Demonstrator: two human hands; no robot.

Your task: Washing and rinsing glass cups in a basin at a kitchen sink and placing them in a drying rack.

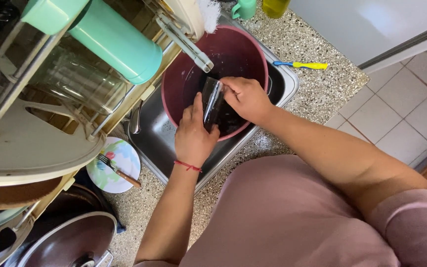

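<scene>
My left hand (192, 136) grips a clear drinking glass (212, 101) from below, holding it over a dark red basin (253, 49) of water that sits in a steel sink (287, 84). My right hand (245, 99) is at the mouth of the glass, with its fingers reaching into it. A red string bracelet circles my left wrist. The tap (186, 44) juts out just above the basin.
A dish rack (30, 143) on the left holds a mint green jug (117, 44), a clear pitcher and plates. A floral plate with a fork (117, 168) lies on the speckled counter. A blue and yellow toothbrush (305, 65) lies behind the sink. A pot lid (70, 242) is at bottom left.
</scene>
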